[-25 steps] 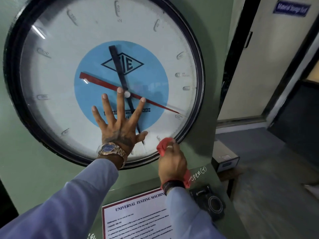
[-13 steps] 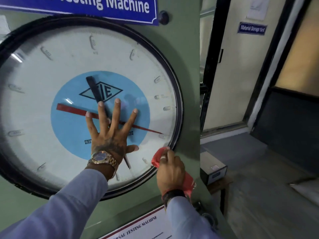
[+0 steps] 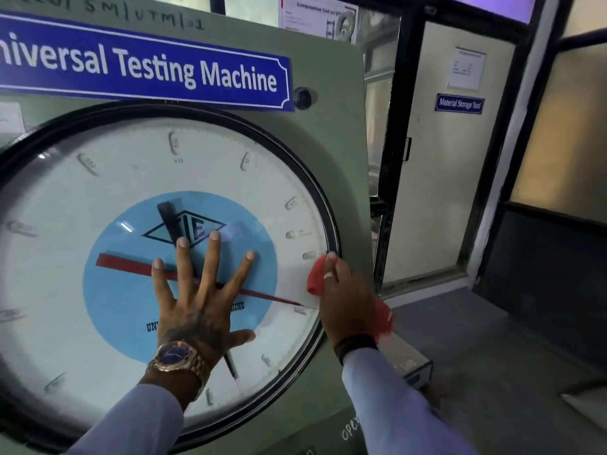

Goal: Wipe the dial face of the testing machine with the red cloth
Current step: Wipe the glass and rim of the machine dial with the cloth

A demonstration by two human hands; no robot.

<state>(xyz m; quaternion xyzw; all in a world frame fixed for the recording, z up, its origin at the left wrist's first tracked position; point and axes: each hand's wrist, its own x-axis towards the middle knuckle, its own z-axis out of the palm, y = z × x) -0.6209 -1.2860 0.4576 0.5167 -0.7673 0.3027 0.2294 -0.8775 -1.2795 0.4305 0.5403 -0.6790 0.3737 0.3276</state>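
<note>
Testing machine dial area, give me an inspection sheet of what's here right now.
Surface: dial face glazed, black rim, reflections on the glass.
Job's things: red cloth bunched at the dial's right edge.
Clutter: small box low beside the machine.
Hands: left hand spread flat on the blue centre; right hand gripping the cloth against the rim.
Cables: nothing seen.
Surroundings: blue nameplate above the dial; door signed Material Storage Yard to the right.
</note>
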